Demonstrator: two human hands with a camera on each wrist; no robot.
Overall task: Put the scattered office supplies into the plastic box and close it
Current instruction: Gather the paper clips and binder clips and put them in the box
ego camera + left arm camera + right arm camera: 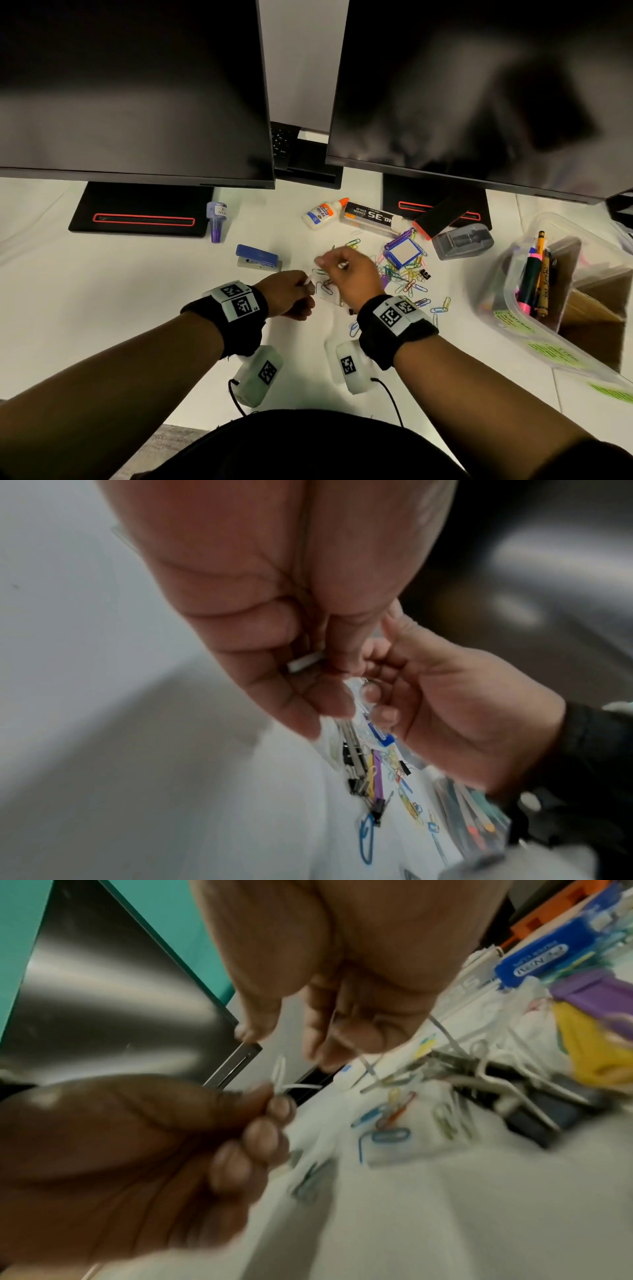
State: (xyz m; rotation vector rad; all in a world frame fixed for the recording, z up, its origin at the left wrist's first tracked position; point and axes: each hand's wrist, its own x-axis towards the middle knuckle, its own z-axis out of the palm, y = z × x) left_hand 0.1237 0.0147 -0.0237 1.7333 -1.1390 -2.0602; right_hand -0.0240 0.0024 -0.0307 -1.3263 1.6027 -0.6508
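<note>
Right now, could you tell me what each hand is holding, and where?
Left hand pinches a white paper clip by one end; right hand pinches paper clips, grip point unclear.

The head view is evenly lit from above, the white surface (102,274) bright; two dark monitors (137,85) carry faint reflections and bow at the edges; both wrist views are smeared by blur, close skin and background soft.

- Left hand (291,294) and right hand (346,274), fingers curled, meet over coloured paper clips (407,274).
- Plastic box (561,294) (pens inside) stands far right, lid off.
</note>
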